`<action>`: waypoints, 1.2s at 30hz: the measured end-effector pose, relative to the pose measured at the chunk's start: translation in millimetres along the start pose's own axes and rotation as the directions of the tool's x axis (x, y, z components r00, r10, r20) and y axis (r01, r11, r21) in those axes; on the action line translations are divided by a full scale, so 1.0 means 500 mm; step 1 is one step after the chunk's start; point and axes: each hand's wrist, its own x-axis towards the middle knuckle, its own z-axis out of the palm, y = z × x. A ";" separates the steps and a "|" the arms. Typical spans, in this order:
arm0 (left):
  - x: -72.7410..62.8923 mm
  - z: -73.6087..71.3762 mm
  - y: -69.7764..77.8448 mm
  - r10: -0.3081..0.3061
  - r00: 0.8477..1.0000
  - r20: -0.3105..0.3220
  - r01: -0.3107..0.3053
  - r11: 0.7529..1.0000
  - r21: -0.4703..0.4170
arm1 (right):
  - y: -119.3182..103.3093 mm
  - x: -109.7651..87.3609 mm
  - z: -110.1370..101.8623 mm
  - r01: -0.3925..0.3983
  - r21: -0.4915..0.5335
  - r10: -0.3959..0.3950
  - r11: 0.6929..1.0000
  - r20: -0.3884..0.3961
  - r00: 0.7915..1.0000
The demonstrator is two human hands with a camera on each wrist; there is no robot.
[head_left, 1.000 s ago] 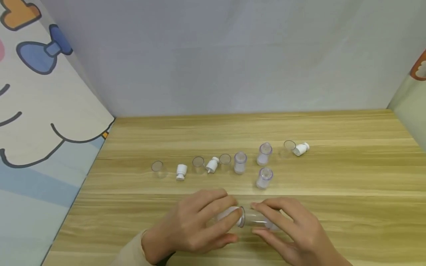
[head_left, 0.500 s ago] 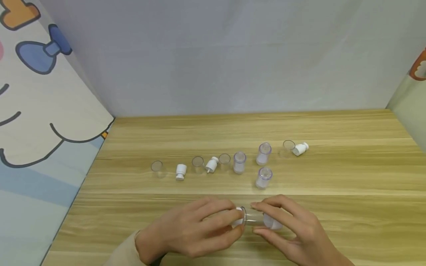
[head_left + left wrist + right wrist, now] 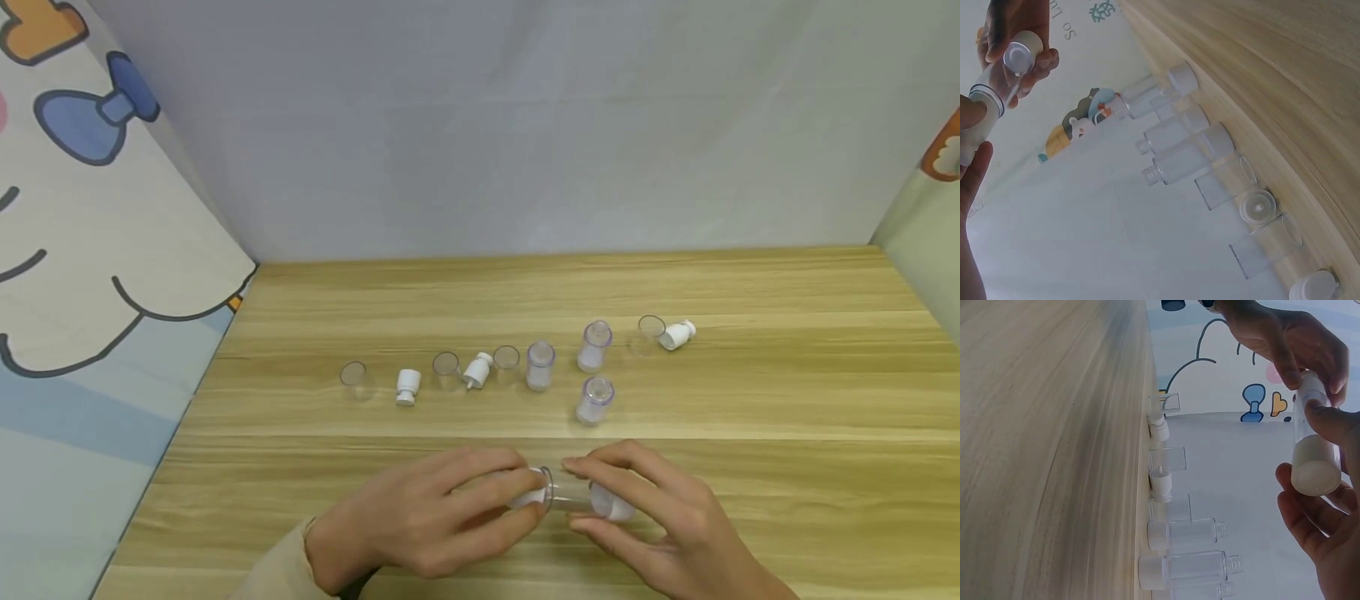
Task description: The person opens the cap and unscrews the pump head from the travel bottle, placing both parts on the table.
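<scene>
Low in the middle of the head view, both hands hold one clear bottle (image 3: 572, 498) lying sideways above the table. My left hand (image 3: 438, 512) grips the white pump top (image 3: 980, 122) at its left end, with fingertips right at the clear rim. My right hand (image 3: 667, 521) holds the other end between thumb and fingers, around the white base (image 3: 1315, 465). The left wrist view shows the pump top lined up with the bottle's mouth. Fingers hide part of the pump top in the head view.
Three clear bottles with white bases, one of them nearest (image 3: 595, 402), stand beyond the hands. Several clear cups, such as the leftmost (image 3: 356, 382), stand in a loose row. White pump tops (image 3: 408, 387) lie among them, one at the far right (image 3: 678, 335). A cloth wall (image 3: 525, 167) backs the wooden table.
My left hand has shifted slightly right and its fingers have regripped around the pump top. More of the bottle's white base now shows by my right hand. The standing things have stayed put.
</scene>
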 end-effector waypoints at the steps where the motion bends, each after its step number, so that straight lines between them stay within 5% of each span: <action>1: -0.001 0.001 0.002 -0.015 1.000 -0.007 0.015 1.000 -0.015 | 0.000 0.001 0.000 0.004 0.001 -0.004 1.000 -0.001 1.000; 5: -0.006 0.002 0.007 -0.084 0.996 -0.028 0.080 0.990 -0.118 | 0.000 0.001 0.001 0.014 0.006 -0.014 1.000 -0.005 1.000; 10: -0.007 0.000 0.009 -0.192 0.980 -0.043 0.173 0.944 -0.281 | 0.001 0.003 0.001 0.028 0.001 -0.028 1.000 -0.016 0.999; 15: -0.003 -0.004 0.006 -0.242 0.969 -0.042 0.215 0.919 -0.330 | -0.001 0.006 -0.001 0.044 -0.043 -0.045 0.998 -0.022 0.999; 24: 0.000 -0.007 0.006 -0.235 0.970 -0.066 0.225 0.966 -0.127 | -0.006 0.008 0.000 0.082 -0.126 -0.084 0.989 -0.013 0.996; 36: -0.004 -0.005 0.009 -0.222 0.967 -0.124 0.228 0.973 0.038 | -0.009 0.008 0.000 0.110 -0.139 -0.109 0.984 0.013 0.994</action>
